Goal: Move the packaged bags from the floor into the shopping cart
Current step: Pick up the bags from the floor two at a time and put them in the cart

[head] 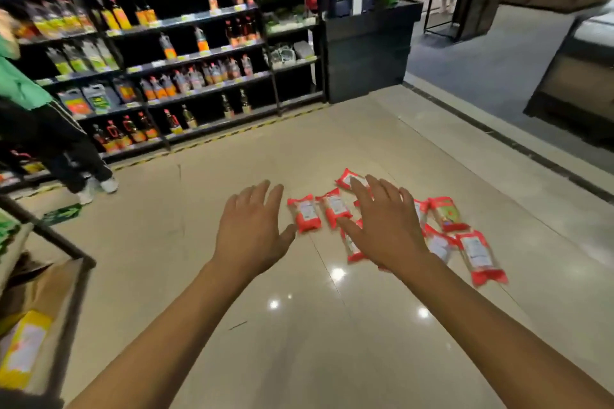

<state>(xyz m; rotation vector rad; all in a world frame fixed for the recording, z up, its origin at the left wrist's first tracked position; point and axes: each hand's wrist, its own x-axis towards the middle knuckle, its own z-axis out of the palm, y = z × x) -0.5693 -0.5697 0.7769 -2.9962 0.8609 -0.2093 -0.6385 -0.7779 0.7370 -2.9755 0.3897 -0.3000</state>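
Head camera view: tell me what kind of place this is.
Most likely a supermarket aisle. Dark shelves hold rows of bottles with price tags, a cart stands at the left, and red bags lie on the tiled floor.

2 bare forearms fill the lower frame, no sleeves anywhere along them, nothing at either wrist: no watch, no band, no glove. The left hand [251, 236] shows no rings on its 5 digits, nails short and plain. Same story on the right hand [387, 226], unadorned and ungloved. Motion blur softens the finer detail of both.
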